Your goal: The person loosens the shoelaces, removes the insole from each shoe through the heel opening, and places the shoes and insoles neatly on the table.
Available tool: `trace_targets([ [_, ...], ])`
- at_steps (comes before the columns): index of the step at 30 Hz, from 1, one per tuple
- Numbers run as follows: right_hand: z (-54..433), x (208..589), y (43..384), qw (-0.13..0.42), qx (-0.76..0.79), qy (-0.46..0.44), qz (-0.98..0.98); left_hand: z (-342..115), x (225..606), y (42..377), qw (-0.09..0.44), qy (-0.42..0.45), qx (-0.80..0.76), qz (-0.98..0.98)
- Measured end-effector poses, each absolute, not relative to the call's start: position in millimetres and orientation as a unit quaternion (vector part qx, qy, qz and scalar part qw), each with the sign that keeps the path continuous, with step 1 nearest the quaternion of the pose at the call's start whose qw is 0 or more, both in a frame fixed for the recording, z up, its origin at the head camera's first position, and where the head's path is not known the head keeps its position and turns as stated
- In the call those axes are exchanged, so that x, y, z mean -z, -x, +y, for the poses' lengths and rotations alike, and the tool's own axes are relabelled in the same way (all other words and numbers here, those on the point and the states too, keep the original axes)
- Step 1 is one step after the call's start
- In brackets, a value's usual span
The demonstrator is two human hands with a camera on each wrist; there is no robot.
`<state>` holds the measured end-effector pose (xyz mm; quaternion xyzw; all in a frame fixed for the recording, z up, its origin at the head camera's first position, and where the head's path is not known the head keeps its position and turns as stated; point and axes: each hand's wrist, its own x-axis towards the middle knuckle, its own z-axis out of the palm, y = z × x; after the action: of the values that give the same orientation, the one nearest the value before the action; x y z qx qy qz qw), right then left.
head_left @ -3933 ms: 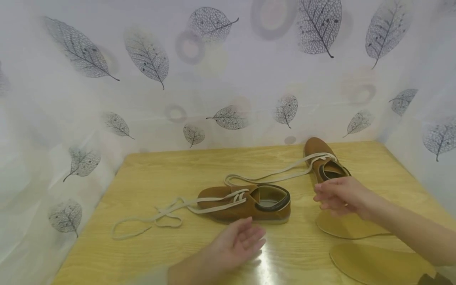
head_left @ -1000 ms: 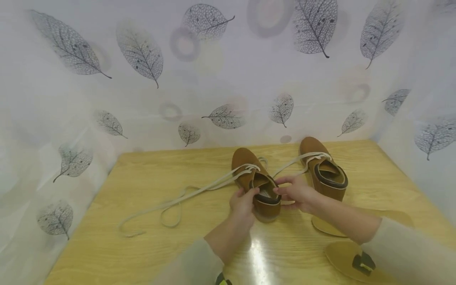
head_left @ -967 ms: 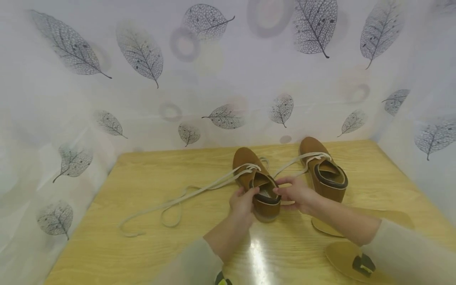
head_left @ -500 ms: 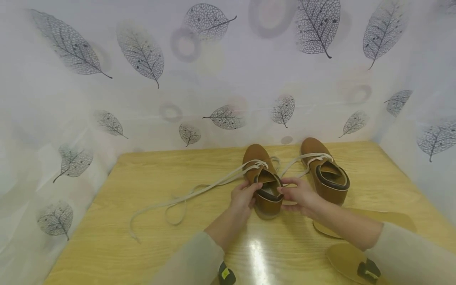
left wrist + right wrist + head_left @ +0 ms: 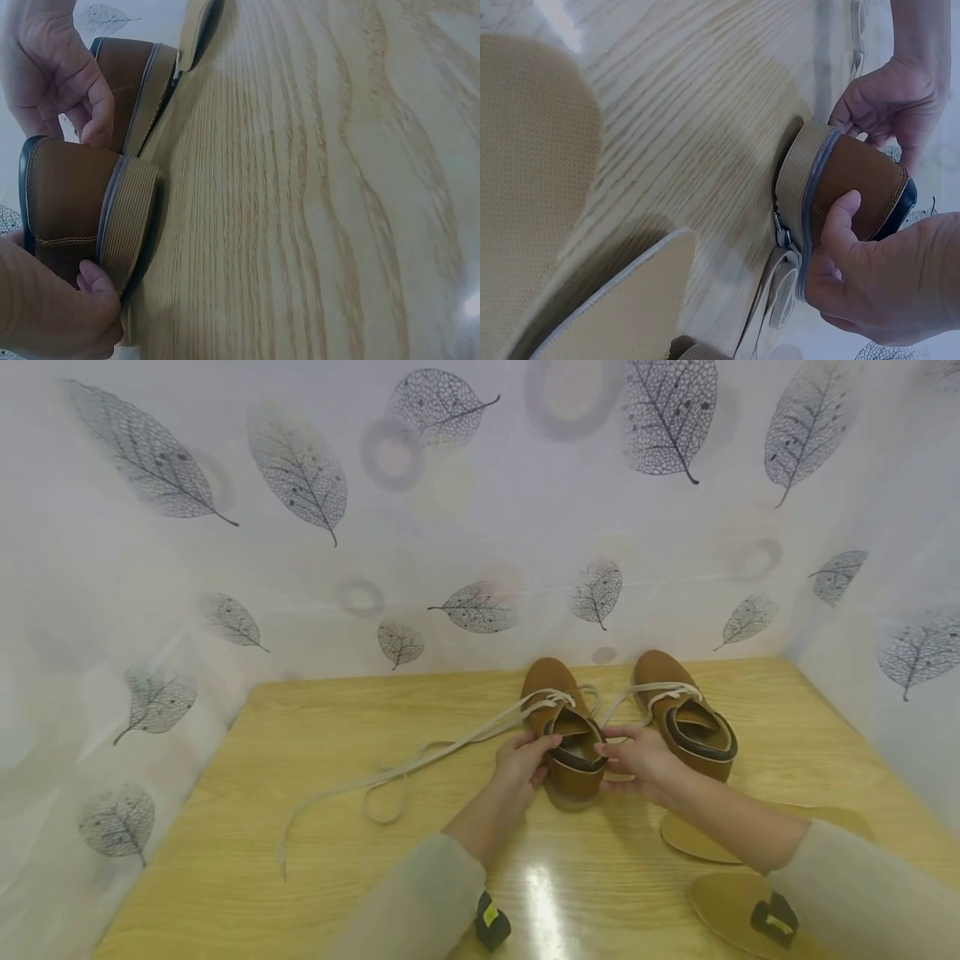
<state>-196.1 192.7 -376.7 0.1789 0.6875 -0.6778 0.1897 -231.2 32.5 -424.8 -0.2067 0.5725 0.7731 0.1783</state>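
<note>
A brown lace-up shoe (image 5: pixel 576 787) with a dark padded collar points toward the back of the table, its opening facing me. My left hand (image 5: pixel 522 762) grips its left side, thumb at the collar rim and fingers low along the outer wall. On the opposite side my right hand (image 5: pixel 643 762) holds the collar between thumb and fingers. In the left wrist view, the heel (image 5: pixel 71 187) sits between both hands, its ribbed sole close over the tabletop. Loose cream laces (image 5: pixel 442 753) trail leftward from the held shoe. The matching shoe (image 5: pixel 701 756) stands just right of my right hand.
Two tan insoles lie at the right front: one insole (image 5: pixel 697 837) partly under my right forearm, another insole (image 5: pixel 723 902) nearer me. Behind the wooden table (image 5: pixel 315 727) hangs a pale leaf-print sheet (image 5: pixel 315 610), which also closes in both sides.
Earlier the shoe lay sideways with both hands off it. Both hands have since taken hold and it points to the back. Over the last second it slid right and back beside its mate, laces trailing.
</note>
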Motion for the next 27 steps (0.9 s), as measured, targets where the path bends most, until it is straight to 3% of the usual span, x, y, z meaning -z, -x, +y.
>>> trace_targets([
  [27,214,380,203,0.173,0.645,-0.165,0.726,59,434,241,0.162,0.190,-0.777,0.578],
])
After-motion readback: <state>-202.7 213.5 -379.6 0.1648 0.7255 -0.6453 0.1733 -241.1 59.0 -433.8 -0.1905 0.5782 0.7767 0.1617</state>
